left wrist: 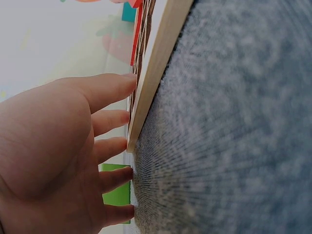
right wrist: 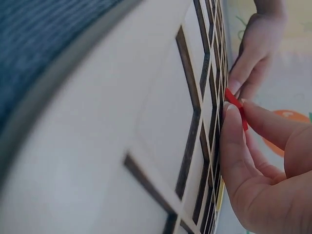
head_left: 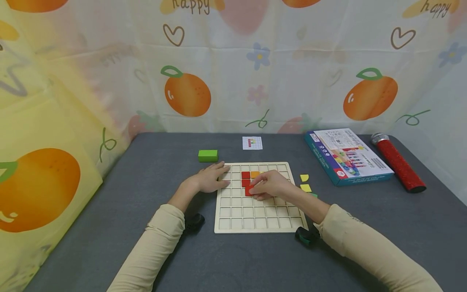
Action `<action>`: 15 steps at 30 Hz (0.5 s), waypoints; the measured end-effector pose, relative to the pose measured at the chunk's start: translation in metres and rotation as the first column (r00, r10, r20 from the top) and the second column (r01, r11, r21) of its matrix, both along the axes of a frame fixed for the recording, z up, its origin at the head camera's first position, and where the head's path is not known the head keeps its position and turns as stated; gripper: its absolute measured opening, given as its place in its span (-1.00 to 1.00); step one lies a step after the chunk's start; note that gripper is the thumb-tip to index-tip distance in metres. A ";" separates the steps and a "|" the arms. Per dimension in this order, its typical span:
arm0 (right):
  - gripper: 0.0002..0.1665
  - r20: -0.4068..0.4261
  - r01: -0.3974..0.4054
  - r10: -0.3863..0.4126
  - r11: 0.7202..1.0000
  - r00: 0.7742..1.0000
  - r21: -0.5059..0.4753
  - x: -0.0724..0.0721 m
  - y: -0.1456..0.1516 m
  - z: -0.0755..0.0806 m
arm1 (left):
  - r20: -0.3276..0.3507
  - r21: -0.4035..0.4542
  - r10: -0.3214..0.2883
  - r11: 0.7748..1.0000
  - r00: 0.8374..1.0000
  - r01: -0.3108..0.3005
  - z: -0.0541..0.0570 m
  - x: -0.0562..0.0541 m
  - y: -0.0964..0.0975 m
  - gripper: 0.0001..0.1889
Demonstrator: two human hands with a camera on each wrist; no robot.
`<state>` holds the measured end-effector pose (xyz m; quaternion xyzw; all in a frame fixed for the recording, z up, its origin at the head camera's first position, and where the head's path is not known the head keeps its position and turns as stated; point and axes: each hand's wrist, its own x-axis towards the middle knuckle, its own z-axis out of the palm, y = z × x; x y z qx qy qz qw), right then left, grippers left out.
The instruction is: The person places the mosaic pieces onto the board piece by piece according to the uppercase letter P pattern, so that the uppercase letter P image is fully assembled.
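A pale wooden grid board (head_left: 240,224) lies on the dark table. On its upper middle cells sit red square tiles (head_left: 246,175) and an orange tile (head_left: 254,174). My right hand (head_left: 271,184) pinches a red tile (right wrist: 235,99) between thumb and finger; in the right wrist view it is tilted at the board's surface. The right fingers hide part of the board. Across at the board's left edge, my left hand (head_left: 209,177) rests with fingers spread and fairly straight. In the left wrist view its thumb and fingertips (left wrist: 127,80) touch the board's rim.
A green block (head_left: 208,155) stands behind the left hand. A small pattern card (head_left: 252,143) lies beyond the board. Yellow pieces (head_left: 305,188) lie right of the board, partly behind the right arm. Farther right are a game box (head_left: 365,178) and a red microphone (head_left: 401,164).
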<state>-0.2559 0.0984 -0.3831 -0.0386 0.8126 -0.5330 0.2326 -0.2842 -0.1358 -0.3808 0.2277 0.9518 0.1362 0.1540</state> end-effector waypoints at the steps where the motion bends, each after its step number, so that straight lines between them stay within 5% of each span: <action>1: -0.69 0.000 0.002 -0.002 1.000 1.000 0.005 0.000 -0.001 0.000 | 0.000 -0.001 0.001 1.000 1.000 -0.001 0.000 0.000 0.000 -0.35; 15: -0.75 -0.057 -0.021 0.023 0.999 0.998 0.032 -0.001 -0.003 -0.001 | -0.004 0.001 -0.010 1.000 1.000 0.010 -0.001 -0.001 -0.001 -0.35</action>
